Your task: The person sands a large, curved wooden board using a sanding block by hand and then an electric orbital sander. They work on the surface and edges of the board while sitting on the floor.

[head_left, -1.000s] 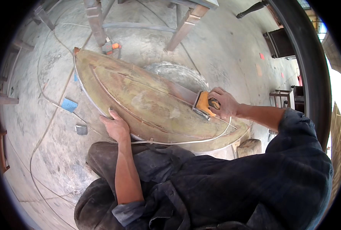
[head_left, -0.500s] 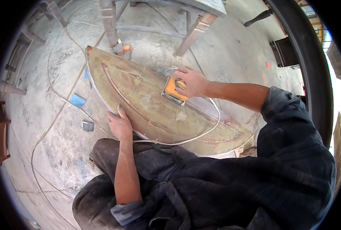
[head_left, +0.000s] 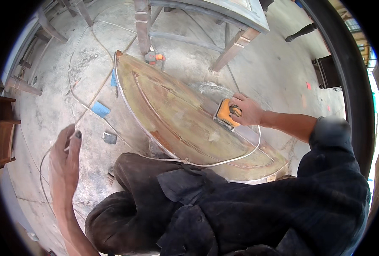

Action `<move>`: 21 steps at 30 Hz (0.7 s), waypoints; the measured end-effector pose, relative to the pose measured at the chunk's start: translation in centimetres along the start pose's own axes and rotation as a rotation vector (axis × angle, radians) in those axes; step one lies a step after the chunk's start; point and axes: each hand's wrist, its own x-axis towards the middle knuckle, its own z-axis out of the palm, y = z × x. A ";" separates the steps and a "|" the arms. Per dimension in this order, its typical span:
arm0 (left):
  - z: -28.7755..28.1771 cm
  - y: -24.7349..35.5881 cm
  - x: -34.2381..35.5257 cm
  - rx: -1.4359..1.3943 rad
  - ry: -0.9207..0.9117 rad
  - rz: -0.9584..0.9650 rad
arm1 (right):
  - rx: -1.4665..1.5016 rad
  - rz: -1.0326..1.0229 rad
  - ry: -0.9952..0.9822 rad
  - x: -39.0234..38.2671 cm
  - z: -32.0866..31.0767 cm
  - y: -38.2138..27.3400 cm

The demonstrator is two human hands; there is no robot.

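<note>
Sander (head_left: 224, 113) gripped in right hand (head_left: 248, 110) at 2 o'clock on the wooden panel (head_left: 176, 119); left hand (head_left: 66, 158) open, off it. Unsteadied, the panel could shift, and the cord (head_left: 206, 163) might snag.

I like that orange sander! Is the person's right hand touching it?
Touching. The head view shows the right hand wrapped over the top of the orange sander, pressing it onto the wooden panel.

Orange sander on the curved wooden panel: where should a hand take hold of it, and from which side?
Take the orange sander by its rounded top, coming down from above on its right side, as the right hand does now. Its flat base sits on the wooden panel, so only the top is free. The white cord loops over the panel nearby.
</note>
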 end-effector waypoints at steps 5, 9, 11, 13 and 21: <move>1.6 -3.6 -3.4 0.003 0.039 -0.117 | -0.054 -0.102 0.064 7.9 0.6 -2.0; 1.5 -4.8 -3.2 0.054 0.023 -0.153 | -0.092 -0.131 0.105 13.3 0.7 -3.7; 1.8 -4.8 -2.9 0.083 0.001 -0.161 | -0.103 -0.119 0.102 15.9 0.3 -5.0; 2.2 -4.9 -2.5 0.114 -0.020 -0.155 | -0.094 -0.110 0.100 17.8 0.1 -6.0; 2.8 -5.5 -3.8 0.149 -0.069 -0.070 | -0.066 -0.075 0.206 10.6 1.2 -4.0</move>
